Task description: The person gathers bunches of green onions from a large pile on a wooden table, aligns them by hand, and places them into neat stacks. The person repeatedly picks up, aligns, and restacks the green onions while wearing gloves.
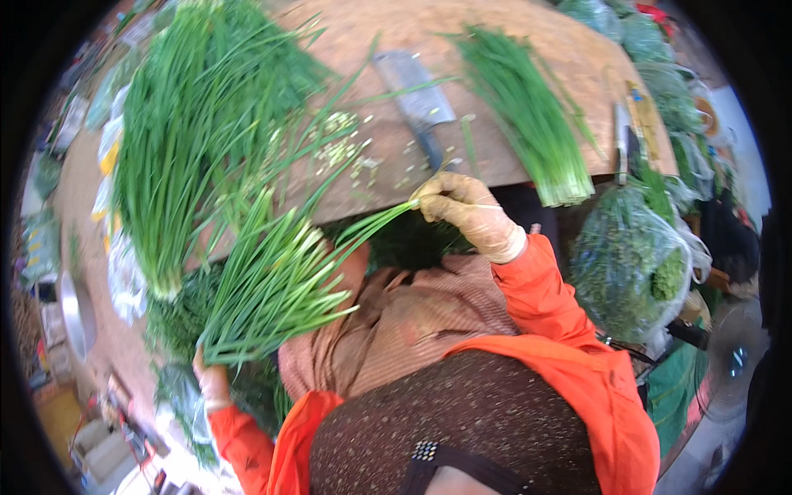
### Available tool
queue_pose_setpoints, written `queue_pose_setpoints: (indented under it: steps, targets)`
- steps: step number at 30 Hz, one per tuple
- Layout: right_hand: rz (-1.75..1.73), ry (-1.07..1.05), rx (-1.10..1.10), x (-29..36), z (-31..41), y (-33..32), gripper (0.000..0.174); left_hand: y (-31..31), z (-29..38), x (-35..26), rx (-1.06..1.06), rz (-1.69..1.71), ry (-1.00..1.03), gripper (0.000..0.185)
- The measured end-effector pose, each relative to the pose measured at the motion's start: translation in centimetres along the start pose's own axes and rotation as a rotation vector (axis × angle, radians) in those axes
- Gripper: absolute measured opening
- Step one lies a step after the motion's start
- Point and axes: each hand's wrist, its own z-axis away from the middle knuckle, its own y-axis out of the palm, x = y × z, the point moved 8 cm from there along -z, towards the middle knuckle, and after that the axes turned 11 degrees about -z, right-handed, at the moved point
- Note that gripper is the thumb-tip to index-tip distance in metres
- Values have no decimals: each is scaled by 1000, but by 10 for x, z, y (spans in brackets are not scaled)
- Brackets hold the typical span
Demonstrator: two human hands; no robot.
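Observation:
My gloved left hand (212, 380) holds a loose bunch of garlic chives (272, 291) from below, its pale cut ends fanned out toward the right over my lap. With thumb and fingers, my gloved right hand (467, 213) pinches the pale ends of a few chive stalks (377, 223) drawn out from that bunch. Just beyond the right hand, a cleaver (417, 86) lies on the round wooden table (371, 25), its dark handle toward me. A neat bundle of chives (532, 111) rests to the right, its white ends overhanging the edge.
A large heap of chives (192, 124) covers the table's left part. Pale trimmings (340, 142) lie near the cleaver. A knife (621, 139) sits at the right edge. Below it stands a plastic bag of leafy greens (625, 266), with a fan (736, 359) farther right.

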Motion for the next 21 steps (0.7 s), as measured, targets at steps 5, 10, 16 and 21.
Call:
queue_pose_setpoints:
  steps: [5, 10, 16, 21]
  targets:
    - [1, -376, -414, 95, 49, -94, 11, 3, -5, 7, -4, -14, 11, 40]
    - [-167, -566, -538, 108, 68, -126, 16, -6, -17, 36, -27, -57, 31, 41]
    - [-250, -693, -660, 112, 89, -152, 15, -21, -25, 52, -132, -184, -16, 47]
    - [-218, -649, -760, 103, 93, -153, 15, 1, -15, 18, -69, 52, -29, 52]
